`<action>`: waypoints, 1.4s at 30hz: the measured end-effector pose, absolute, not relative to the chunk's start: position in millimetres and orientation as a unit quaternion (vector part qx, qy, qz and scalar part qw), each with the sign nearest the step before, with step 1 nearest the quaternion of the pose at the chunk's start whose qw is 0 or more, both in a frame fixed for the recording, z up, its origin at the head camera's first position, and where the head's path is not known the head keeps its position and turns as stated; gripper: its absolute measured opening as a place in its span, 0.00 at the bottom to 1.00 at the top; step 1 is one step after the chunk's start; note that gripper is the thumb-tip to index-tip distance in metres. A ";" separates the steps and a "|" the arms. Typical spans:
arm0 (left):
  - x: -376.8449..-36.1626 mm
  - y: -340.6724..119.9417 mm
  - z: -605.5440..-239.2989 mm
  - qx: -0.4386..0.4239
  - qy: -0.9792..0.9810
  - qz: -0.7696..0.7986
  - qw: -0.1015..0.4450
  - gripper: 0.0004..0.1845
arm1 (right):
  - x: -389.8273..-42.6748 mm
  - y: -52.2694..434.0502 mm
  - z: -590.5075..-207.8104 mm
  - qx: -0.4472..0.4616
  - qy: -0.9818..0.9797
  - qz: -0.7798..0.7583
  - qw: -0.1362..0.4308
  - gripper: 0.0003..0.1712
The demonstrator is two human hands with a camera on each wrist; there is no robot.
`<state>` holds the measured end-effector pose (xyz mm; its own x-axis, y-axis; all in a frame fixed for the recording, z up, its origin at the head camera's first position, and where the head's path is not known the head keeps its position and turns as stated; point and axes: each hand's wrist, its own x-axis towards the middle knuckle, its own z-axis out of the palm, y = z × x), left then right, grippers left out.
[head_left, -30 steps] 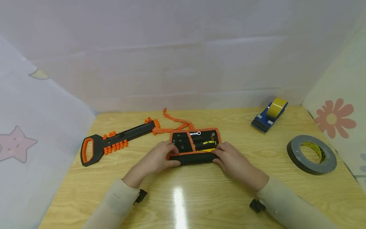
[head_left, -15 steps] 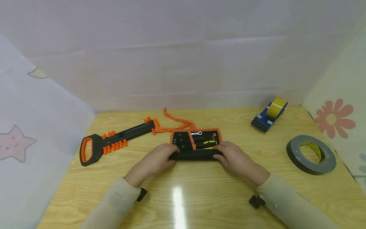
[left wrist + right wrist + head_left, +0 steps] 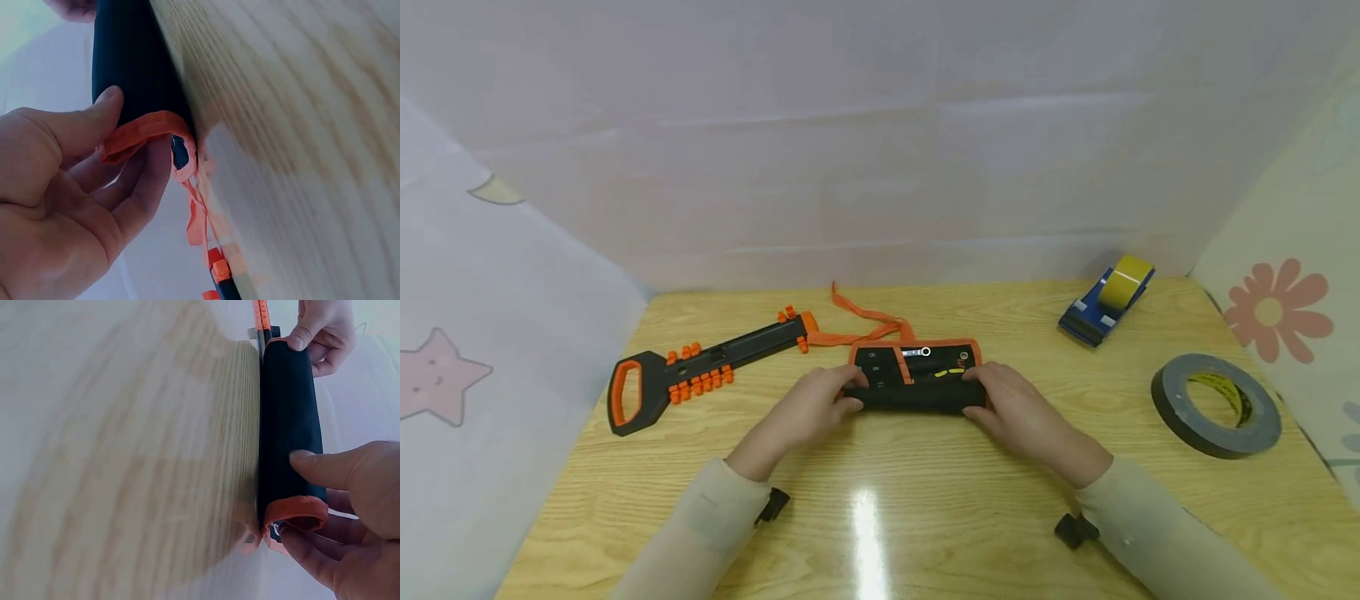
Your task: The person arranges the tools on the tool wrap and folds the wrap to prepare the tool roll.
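A: Setting: pale fabric walls on three sides; wooden tabletop [image 3: 880, 533] with a glare patch in the lower centre of the frame.

B: Item one?

A: Black tool roll [image 3: 913, 392] with orange trim, centre of the frame, lying on the tabletop; near part rolled into a tube, far part flat, showing pockets and a small wrench; orange ties trail toward the upper left.

B: The hands?

A: Left hand [image 3: 808, 408] at the roll's left end; grip curled, thumb on top of the tube, fingers under the orange edge; right hand [image 3: 1018, 408] at the right end, grip likewise curled round the tube, thumb on top.

B: Other stock?

A: Black-and-orange saw [image 3: 700, 371], left of the roll, well apart from the hands; blue tape dispenser [image 3: 1105, 300] with a yellow roll, upper right; grey tape ring [image 3: 1216, 404], far right, lying flat.
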<state>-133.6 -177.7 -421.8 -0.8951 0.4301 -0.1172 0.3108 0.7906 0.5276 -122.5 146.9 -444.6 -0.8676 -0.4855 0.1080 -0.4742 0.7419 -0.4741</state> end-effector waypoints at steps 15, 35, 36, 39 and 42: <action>-147.5 -176.6 -418.7 0.118 0.933 0.311 0.135 0.12 | -127.6 143.8 -443.3 -0.273 0.938 -0.212 -0.033 0.33; -151.4 -179.1 -413.6 0.102 0.927 0.336 0.129 0.16 | -147.5 145.9 -428.4 -0.297 0.934 -0.200 -0.008 0.23; -151.9 -179.3 -414.1 0.104 0.928 0.334 0.130 0.17 | -149.2 146.2 -427.7 -0.297 0.933 -0.203 -0.003 0.23; -153.2 -180.3 -416.0 0.116 0.929 0.328 0.130 0.20 | -154.7 146.7 -426.8 -0.302 0.931 -0.207 0.006 0.22; -153.4 -181.0 -417.3 0.121 0.929 0.321 0.135 0.24 | -160.6 146.7 -427.4 -0.310 0.928 -0.207 0.006 0.20</action>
